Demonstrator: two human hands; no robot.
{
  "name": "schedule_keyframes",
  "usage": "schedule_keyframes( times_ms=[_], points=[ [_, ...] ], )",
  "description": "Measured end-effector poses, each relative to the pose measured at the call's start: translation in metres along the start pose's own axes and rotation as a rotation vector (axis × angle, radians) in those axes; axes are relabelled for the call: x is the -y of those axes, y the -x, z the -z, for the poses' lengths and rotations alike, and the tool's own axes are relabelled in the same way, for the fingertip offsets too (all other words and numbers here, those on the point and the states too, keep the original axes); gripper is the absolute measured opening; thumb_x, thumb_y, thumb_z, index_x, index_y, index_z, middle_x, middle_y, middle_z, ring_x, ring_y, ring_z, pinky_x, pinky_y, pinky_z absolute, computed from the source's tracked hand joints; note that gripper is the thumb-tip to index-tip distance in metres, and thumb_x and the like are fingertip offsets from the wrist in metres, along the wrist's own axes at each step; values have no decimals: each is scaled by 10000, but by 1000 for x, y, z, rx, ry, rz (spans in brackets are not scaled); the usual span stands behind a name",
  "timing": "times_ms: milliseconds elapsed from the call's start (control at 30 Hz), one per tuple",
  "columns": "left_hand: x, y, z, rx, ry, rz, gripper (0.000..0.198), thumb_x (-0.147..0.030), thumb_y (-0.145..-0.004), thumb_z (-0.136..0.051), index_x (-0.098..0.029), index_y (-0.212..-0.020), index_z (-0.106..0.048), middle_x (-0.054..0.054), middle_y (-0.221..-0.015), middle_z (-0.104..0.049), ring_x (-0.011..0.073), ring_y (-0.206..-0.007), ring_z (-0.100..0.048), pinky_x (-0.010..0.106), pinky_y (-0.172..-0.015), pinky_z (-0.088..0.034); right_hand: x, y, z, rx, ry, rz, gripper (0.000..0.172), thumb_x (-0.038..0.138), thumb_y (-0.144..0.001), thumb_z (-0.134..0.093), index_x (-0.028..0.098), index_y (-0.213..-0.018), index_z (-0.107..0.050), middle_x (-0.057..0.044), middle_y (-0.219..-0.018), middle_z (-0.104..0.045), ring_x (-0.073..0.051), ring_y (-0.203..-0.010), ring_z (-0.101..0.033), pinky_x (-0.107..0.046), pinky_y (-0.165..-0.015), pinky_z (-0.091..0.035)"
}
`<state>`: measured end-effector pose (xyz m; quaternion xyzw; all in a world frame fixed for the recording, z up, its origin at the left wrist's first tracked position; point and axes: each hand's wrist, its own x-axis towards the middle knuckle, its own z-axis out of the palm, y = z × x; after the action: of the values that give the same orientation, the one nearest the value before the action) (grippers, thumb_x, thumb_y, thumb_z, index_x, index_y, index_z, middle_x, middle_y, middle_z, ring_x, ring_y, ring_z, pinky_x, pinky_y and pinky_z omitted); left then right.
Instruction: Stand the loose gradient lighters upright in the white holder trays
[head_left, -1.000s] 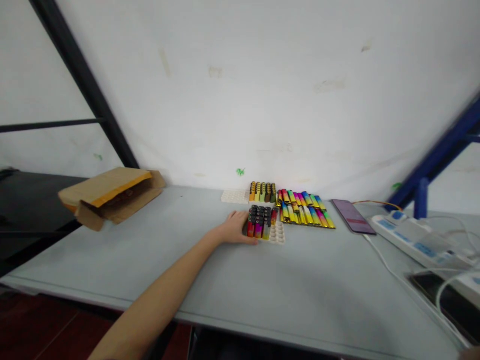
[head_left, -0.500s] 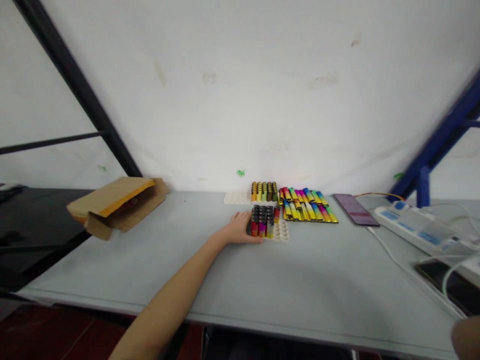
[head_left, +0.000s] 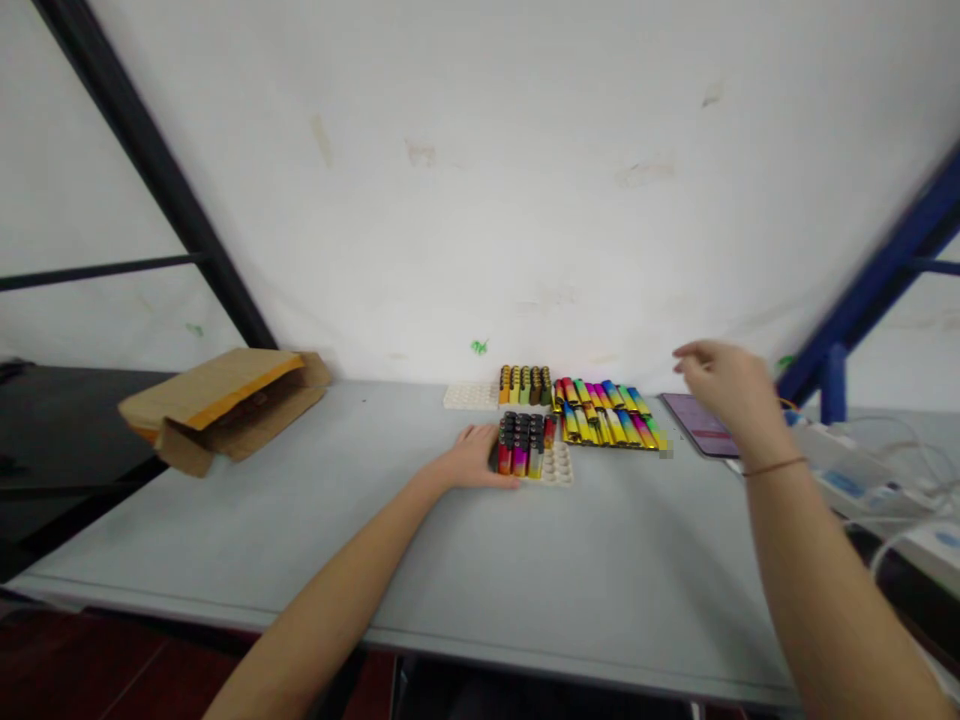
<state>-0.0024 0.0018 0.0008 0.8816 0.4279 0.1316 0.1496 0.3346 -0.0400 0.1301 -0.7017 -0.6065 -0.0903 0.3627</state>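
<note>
My left hand (head_left: 476, 458) grips the left side of a white tray with round holes (head_left: 559, 468), its thumb along the front edge. Batteries (head_left: 519, 447) with dark tops and red, purple and silver bodies stand upright in the tray; its right front holes hold none. My right hand (head_left: 724, 385) is in the air at the right, near the phone, slightly blurred. Its fingers are bent but apart, with nothing visible between them. Left of that hand, shiny multicoloured batteries (head_left: 611, 425) lie side by side in two rows.
Behind stand gold-topped batteries (head_left: 525, 385) beside a white holed tray (head_left: 471, 396). An opened brown cardboard box (head_left: 225, 400) lies at the left. A phone (head_left: 701, 425), a white power strip (head_left: 847, 480) and cables lie at the right. The wall (head_left: 480, 200) rises behind the table.
My right hand has come in from the lower right corner, up and left, to above the phone. My left hand stays on the tray. The view has shifted slightly.
</note>
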Motion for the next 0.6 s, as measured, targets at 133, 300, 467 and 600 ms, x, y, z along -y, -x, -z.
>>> schedule_keyframes(
  times_ms=[133,300,467,600],
  points=[
    [1,1,-1,-4,7,-8,907,-667,-631,-705,-175,-1334,-411,144,-1272,-543,355,-1204,-478,498,-1078,-262,-31,15,-68,326,311,-292,302,215,-851,-466,114,-944,-735,-221,-929,-697,-316,-921,-667,-390,-761,-499],
    [1,1,-1,-15,8,-7,941,-658,-633,-706,-164,-1363,-374,148,-1298,-525,353,-1222,-463,490,-1083,-257,-63,27,-110,421,376,-302,315,272,-824,-519,81,-978,-717,-255,-955,-685,-330,-939,-668,-387,-760,-500],
    [1,0,0,8,-8,-8,932,-656,-643,-702,-166,-1363,-371,155,-1304,-522,351,-1220,-464,495,-1077,-258,-69,27,-107,455,357,-310,270,189,-767,-548,45,-933,-705,-249,-918,-688,-311,-923,-668,-329,-751,-485],
    [2,0,-1,-11,-5,-15,878,-650,-639,-712,-171,-1318,-427,141,-1276,-548,349,-1190,-488,483,-1064,-278,-63,28,-98,282,214,-350,362,182,-793,-486,-7,-1078,-605,-274,-1001,-652,-320,-956,-638,-339,-771,-466]
  ],
)
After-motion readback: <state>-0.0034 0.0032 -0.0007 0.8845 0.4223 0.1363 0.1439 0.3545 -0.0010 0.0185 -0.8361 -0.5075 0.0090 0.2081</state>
